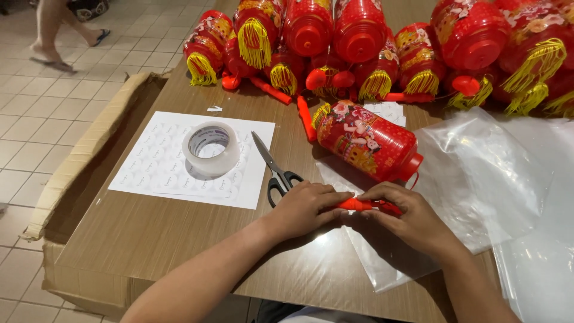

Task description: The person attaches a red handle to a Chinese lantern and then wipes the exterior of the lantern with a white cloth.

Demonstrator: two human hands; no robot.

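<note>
Both hands on the red stick, just in front of the lantern

Our left hand (pixel 305 206) and right hand (pixel 409 218) each pinch the stick (pixel 359 204) over the bag (pixel 478 173), near the scissors (pixel 276 170). We judge short, steady grips near the middle best, keeping the lantern (pixel 365 140) lying still on the tabletop (pixel 149 233).

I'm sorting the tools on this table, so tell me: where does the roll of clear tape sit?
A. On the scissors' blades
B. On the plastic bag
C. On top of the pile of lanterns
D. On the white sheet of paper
D: the roll of clear tape rests on the white sheet, left of the scissors, apart from the plastic bag.
</note>
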